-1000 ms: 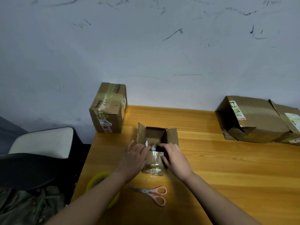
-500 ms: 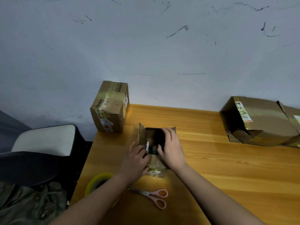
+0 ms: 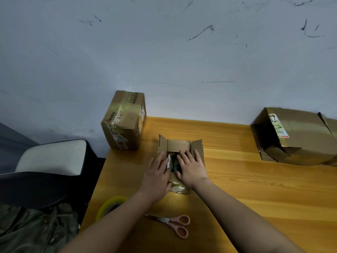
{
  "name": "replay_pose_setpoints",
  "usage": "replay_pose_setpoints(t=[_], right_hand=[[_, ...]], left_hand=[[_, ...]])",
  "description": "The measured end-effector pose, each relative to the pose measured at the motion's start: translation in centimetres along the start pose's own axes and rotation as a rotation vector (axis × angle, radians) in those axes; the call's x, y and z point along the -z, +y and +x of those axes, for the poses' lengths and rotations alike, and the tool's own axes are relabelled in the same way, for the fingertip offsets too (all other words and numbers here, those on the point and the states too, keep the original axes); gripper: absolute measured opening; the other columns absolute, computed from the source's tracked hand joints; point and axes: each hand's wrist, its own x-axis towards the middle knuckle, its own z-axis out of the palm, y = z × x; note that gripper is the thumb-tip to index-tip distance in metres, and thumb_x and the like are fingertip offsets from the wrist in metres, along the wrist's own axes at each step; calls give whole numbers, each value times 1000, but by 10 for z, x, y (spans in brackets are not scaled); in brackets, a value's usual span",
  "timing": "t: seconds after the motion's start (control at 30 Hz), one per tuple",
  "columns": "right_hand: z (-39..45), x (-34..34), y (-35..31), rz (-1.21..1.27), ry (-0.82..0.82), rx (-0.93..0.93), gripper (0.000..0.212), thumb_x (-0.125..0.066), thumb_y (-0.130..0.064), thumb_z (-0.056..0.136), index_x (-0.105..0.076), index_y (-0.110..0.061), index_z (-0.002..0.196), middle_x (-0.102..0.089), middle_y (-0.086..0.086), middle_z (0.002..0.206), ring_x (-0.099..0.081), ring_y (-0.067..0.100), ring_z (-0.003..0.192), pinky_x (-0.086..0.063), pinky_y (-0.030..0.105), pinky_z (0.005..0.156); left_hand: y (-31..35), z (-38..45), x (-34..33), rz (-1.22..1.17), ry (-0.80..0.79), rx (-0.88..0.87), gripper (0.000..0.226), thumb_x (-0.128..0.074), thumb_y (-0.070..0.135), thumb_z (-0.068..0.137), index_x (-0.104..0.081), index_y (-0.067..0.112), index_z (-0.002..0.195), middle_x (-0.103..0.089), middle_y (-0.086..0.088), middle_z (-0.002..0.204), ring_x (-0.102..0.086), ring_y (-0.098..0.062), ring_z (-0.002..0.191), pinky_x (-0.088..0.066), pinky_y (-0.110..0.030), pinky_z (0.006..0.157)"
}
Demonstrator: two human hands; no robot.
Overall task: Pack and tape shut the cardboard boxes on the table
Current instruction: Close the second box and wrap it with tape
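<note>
At the far left, beside the table, stands a chair (image 3: 49, 157) with a pale seat and dark edge, and some dark green cloth (image 3: 36, 229) lies near it on the low left. On the wooden table (image 3: 255, 198), at its far left corner against the wall, a taped cardboard box (image 3: 124, 121) stands closed with labels on it. Nearer, at the left edge of the table, lies a roll of tape (image 3: 111, 205), partly hidden behind the left forearm. Just right of it, on the near side, lie scissors (image 3: 173, 224) with pink handles.

In the middle of the table is the small open box (image 3: 179, 147), with its side flaps and far flap standing up. Inside it a white marker (image 3: 168, 161) and a dark object show between the two hands. The left hand (image 3: 157, 175) lies flat with straight fingers on the left part of the box, beside the marker. The right hand (image 3: 190, 168) also lies flat, fingers spread and straight, pressing on the right part of the box. Neither hand grasps anything.

At the far right of the table lies a large cardboard box (image 3: 295, 137) on its side, with its opening toward the left.
</note>
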Motion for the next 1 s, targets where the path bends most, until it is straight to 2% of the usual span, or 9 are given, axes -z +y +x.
replay_pose_setpoints(t=[0.1, 0.2, 0.27, 0.37, 0.43, 0.53, 0.67, 0.8, 1.0], right_hand=[[0, 1, -1, 55, 89, 27, 63, -33, -43, 100, -17, -15, 153, -17, 8, 160, -11, 27, 148, 4, 49, 120], [-11, -3, 3, 209, 470, 3, 57, -58, -33, 86, -46, -18, 140, -49, 4, 143, -37, 23, 139, -11, 47, 118], [-23, -3, 4, 461, 697, -159, 59, -62, -27, 84, -45, -19, 139, -48, -1, 142, -39, 17, 136, -20, 44, 116], [-34, -5, 2, 1172, 636, -539, 70, -62, -21, 89, -26, -17, 148, -34, -1, 150, -32, 16, 138, -26, 41, 115], [-34, -9, -1, 1418, 464, -499, 75, -63, -17, 89, -21, -20, 150, -33, 0, 150, -34, 14, 137, -32, 34, 112], [-35, -12, -6, 1347, 360, -301, 73, -58, -3, 87, -26, -23, 149, -36, -6, 147, -35, 3, 131, -30, 15, 102], [-31, -12, -6, 1432, 234, -210, 77, -53, -14, 90, -11, -24, 154, -19, -5, 159, -18, 10, 145, -19, 31, 119], [-28, -20, -5, 1083, 79, -109, 65, -34, -38, 99, 0, -28, 154, 9, -9, 161, 4, 13, 149, -7, 36, 121], [-23, -34, 4, 933, 220, -77, 47, -34, -33, 105, -24, -34, 150, -8, -12, 160, -16, 18, 146, -22, 35, 115]], left_hand=[[-5, -1, -3, -152, 130, -21, 61, -66, 41, 77, -51, 20, 132, -37, -12, 149, -16, -31, 144, -37, -52, 108], [-7, -6, -2, -470, 211, 131, 87, -68, 37, 76, -20, 25, 148, -17, -8, 157, -16, -29, 145, -35, -49, 110], [-8, -6, -4, -747, 169, 276, 96, -65, 35, 84, 5, 32, 150, -5, 1, 159, -15, -23, 146, -33, -44, 112], [-4, -2, 0, -969, 86, 366, 97, -63, 32, 88, 11, 31, 150, -3, 3, 160, -17, -20, 145, -29, -36, 111], [2, 3, 4, -987, 9, 342, 93, -60, 27, 91, 11, 29, 151, -3, 2, 160, -22, -20, 143, -32, -29, 104], [12, 8, 3, -879, 6, 249, 84, -53, 23, 94, 8, 26, 152, -5, 0, 160, -23, -20, 143, -31, -32, 108], [11, 9, 1, -754, -90, 195, 88, -50, 28, 95, 19, 22, 150, 16, 0, 159, -12, -25, 146, -26, -40, 114], [3, 10, 1, -614, -264, 68, 97, -52, 44, 91, 28, 30, 146, 36, -3, 153, -5, -31, 147, -23, -44, 114], [-10, 15, -3, -700, -277, 68, 78, -45, 48, 94, 10, 43, 149, 31, 8, 154, -1, -25, 148, -24, -44, 113]])
